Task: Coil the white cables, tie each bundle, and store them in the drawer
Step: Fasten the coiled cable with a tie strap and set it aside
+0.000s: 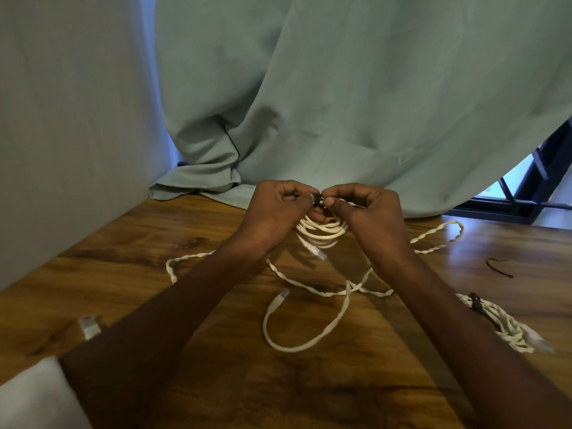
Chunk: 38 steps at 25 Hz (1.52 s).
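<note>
A coiled white cable bundle (322, 232) hangs between my two hands above the wooden table (216, 382). My left hand (275, 209) and my right hand (368, 212) both pinch a black tie (318, 200) at the top of the coil. One clear plug (318, 253) of the bundle dangles below. A loose white cable (309, 346) lies uncoiled on the table under my arms, its plug (281, 295) pointing up. At the right edge lies a coiled white bundle (507, 326) with a black tie (474, 300) around it.
A spare black tie (499, 267) lies on the table at the right. Another clear plug (89, 326) rests at the left by my forearm. A pale green curtain (309, 103) hangs behind the table and drapes onto it. A white surface (34, 397) sits at bottom left.
</note>
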{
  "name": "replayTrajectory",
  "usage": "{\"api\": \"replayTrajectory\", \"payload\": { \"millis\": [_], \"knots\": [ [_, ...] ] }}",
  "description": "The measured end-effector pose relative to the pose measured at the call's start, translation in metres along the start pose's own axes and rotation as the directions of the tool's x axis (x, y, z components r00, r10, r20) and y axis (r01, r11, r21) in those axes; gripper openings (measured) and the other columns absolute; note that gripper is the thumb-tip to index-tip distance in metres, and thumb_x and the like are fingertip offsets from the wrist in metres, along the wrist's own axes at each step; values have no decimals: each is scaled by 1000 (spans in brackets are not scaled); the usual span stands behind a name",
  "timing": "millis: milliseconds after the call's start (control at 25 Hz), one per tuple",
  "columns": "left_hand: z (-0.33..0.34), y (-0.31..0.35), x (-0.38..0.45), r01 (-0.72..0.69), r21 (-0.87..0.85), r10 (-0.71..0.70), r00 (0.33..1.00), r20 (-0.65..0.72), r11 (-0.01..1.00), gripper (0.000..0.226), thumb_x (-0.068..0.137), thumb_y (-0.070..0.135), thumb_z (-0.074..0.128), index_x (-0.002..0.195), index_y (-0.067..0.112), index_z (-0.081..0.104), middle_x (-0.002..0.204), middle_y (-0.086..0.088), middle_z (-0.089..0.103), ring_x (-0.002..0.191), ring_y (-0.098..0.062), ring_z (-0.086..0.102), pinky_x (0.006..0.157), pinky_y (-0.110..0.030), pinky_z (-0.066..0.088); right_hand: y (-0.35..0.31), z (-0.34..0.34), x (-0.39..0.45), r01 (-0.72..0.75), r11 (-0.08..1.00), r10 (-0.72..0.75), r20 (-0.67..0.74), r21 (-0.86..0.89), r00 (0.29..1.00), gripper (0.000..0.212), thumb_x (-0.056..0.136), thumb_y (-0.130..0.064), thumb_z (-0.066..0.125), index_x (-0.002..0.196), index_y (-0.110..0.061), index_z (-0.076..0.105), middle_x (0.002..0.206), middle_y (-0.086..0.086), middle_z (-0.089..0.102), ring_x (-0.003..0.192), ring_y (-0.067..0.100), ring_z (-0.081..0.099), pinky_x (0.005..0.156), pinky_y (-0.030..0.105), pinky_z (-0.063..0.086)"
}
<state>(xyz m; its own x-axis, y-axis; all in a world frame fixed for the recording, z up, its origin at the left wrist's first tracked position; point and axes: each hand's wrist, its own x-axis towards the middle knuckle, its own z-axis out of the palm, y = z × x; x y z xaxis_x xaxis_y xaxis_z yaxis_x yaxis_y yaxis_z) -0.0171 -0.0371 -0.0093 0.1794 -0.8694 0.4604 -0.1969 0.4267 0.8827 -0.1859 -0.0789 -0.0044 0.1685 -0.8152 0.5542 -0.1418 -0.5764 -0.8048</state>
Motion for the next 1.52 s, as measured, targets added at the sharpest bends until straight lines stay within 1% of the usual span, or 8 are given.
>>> {"api": "replayTrajectory", "payload": {
  "millis": [160,360,520,720,880,1120,1320,1520],
  "knots": [
    [2,3,-2,-2,-37,3,1000,16,999,18,100,5,64,115,1,74,88,-14,80,83,-24,80,80,-32,64,1,-1,1,-31,995,33,-19,94,999,11,91,-9,78,100,-13,81,91,2,81,88,20,78,89,45,64],
    [4,5,-4,-2,-46,2,1000,20,999,18,100,6,65,114,1,75,89,-13,80,84,-24,80,83,-35,64,2,-1,1,13,999,-11,-48,50,999,10,91,-11,79,100,-13,81,90,0,81,86,16,78,87,41,64],
    [3,5,-3,-9,-57,10,1000,10,998,18,99,6,66,113,2,76,91,-13,80,85,-25,79,83,-34,64,2,-1,3,17,999,-15,-25,45,1000,10,92,-14,78,102,-14,80,91,0,81,86,18,78,86,47,64],
    [0,3,-1,41,-104,-45,998,-35,994,17,99,4,64,112,1,76,88,-16,80,79,-25,79,74,-29,63,2,-3,3,121,992,-119,49,-41,992,16,87,-12,83,101,-16,79,94,-3,79,89,14,76,81,39,64],
    [3,1,-1,73,-113,-79,996,-47,991,17,99,4,64,111,2,77,90,-15,80,81,-25,79,74,-29,63,4,-1,-1,244,942,-246,19,-233,969,10,87,-13,82,95,-19,80,86,-12,77,66,-1,67,61,10,46],
    [6,4,-3,119,-152,-126,991,-40,981,16,98,5,67,109,3,78,91,-13,80,82,-23,79,73,-27,62,3,2,-5,308,874,-325,19,-375,946,17,85,-26,83,101,-22,80,86,-13,76,61,-4,62,57,7,37],
    [8,12,-6,131,-213,-144,988,-46,968,16,96,3,68,108,0,78,92,-18,79,80,-23,77,71,-26,62,-1,3,-5,348,865,-370,8,-360,929,37,81,-44,67,107,-21,80,94,-7,76,80,7,68,72,38,57],
    [10,14,-8,136,-237,-152,987,-51,962,17,98,4,66,109,-2,77,95,-22,78,83,-27,77,72,-28,63,0,1,-1,336,881,-337,57,-333,940,18,91,-23,73,108,-20,78,93,-9,76,82,9,72,77,42,61]
  ]
}}
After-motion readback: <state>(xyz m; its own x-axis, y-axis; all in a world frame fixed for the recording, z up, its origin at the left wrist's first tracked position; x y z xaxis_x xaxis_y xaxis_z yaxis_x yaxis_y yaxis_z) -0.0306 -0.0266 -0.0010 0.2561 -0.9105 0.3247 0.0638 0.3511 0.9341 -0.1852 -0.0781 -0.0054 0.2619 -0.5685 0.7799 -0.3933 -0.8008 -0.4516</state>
